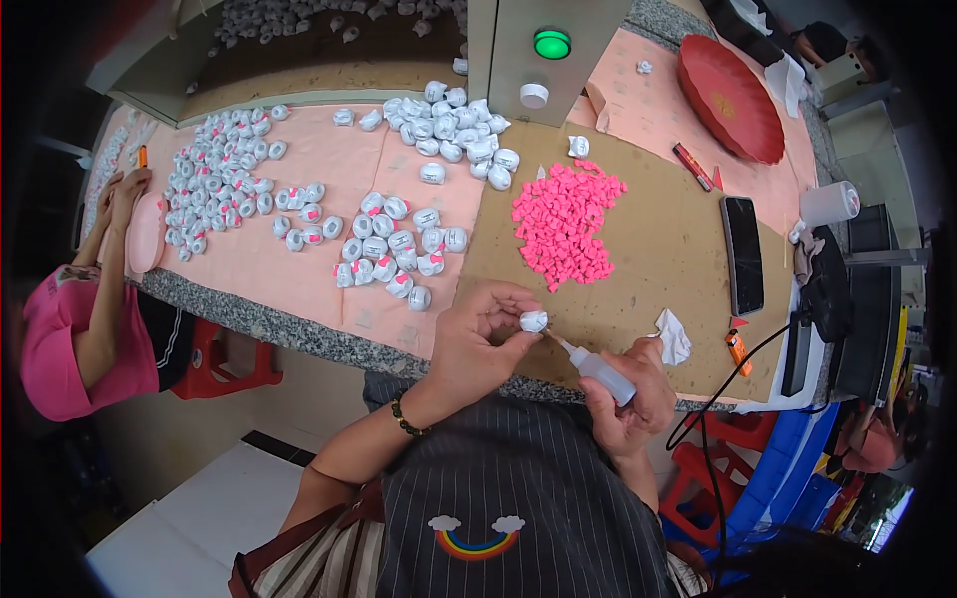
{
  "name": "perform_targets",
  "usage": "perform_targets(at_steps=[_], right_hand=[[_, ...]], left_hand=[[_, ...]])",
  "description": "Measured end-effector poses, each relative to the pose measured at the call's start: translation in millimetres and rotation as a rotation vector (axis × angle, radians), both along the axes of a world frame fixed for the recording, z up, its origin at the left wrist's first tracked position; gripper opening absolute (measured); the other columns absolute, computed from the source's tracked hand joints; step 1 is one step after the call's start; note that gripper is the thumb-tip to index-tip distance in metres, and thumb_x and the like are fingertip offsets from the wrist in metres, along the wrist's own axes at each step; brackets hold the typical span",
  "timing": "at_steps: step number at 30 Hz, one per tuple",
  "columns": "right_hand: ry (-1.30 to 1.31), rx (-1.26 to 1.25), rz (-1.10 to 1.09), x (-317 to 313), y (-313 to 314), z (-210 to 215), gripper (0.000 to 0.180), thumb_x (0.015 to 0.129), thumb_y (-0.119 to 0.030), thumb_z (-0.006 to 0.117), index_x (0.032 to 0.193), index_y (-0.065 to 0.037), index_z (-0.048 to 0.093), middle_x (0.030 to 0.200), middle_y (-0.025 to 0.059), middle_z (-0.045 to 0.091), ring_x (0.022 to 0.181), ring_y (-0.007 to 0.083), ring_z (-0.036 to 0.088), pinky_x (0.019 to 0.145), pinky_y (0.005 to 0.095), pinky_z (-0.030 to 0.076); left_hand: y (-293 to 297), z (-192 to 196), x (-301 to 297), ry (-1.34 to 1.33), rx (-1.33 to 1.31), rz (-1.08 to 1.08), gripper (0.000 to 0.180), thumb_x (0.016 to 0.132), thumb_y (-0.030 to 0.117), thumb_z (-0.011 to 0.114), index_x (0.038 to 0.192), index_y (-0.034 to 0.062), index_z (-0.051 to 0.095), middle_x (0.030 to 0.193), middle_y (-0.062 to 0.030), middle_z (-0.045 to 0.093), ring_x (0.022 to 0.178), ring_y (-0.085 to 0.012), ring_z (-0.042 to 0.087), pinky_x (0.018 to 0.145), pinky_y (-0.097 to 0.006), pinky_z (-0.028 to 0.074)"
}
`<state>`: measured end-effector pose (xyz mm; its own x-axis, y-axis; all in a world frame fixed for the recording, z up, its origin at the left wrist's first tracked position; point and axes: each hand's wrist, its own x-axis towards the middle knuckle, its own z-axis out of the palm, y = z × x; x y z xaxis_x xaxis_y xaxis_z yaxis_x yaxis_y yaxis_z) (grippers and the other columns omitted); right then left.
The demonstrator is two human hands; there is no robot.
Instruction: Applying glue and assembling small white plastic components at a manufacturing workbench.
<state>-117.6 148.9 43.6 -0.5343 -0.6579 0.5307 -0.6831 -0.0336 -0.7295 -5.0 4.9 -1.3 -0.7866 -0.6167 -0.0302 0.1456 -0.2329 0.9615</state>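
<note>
Seen from the head camera, the left hand (477, 344) pinches a small white rounded plastic piece (533, 321) between thumb and fingertips, just above the near edge of the brown worktop (678, 249). The right hand (628, 394) is wrapped around a small translucent squeeze bottle (598, 367), its thin nozzle touching the white piece. Beyond the hands lies a heap of small bright pink plastic bits (565, 224). To its left, on a pale pink mat (319, 199), sit clusters of white pieces fitted with pink parts (394, 249). A crumpled white tissue (674, 337) lies just beside the right hand. A black phone (743, 254) and a round red tray (731, 98) lie farther right. At far left, a co-worker's hands (122, 194) rest at the worktop's edge.
</note>
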Motion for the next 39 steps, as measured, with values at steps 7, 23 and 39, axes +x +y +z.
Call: perform_targets(at_steps=[7, 23, 39], right_hand=[[0.013, 0.030, -0.010, 0, 0, 1, 0.027, 0.067, -0.006, 0.077, 0.086, 0.005, 0.062, 0.063, 0.0109, 0.055, 0.056, 0.0235, 0.044, 0.059, 0.0341, 0.037], [-0.957, -0.194, 0.013, -14, -7, -22, 0.027, 0.073, 0.005, 0.070, 0.093, 0.000, 0.053, 0.079, 0.0098, 0.061, 0.068, 0.0103, 0.054, 0.064, 0.0219, 0.044], [0.258, 0.326, -0.067, -13, -63, -29, 0.015, 0.065, 0.003, 0.068, 0.077, -0.001, 0.060, 0.077, 0.0107, 0.052, 0.074, 0.0301, 0.051, 0.063, 0.0402, 0.041]], left_hand=[[-1, 1, 1, 0.001, -0.020, -0.012, 0.039, 0.076, -0.016, 0.062, 0.111, -0.0028, 0.049, 0.102, -0.0106, 0.059, 0.098, -0.0156, 0.060, 0.086, -0.028, 0.052], [-5, 6, 13, 0.033, 0.084, 0.072, 0.027, 0.077, -0.014, 0.064, 0.101, -0.0043, 0.058, 0.103, -0.0103, 0.063, 0.092, -0.0128, 0.063, 0.079, -0.024, 0.052], [-17, 16, 44, -0.035, 0.175, 0.083, 0.026, 0.080, -0.008, 0.065, 0.104, -0.0032, 0.059, 0.100, -0.0087, 0.064, 0.080, -0.0068, 0.060, 0.067, -0.018, 0.049]])
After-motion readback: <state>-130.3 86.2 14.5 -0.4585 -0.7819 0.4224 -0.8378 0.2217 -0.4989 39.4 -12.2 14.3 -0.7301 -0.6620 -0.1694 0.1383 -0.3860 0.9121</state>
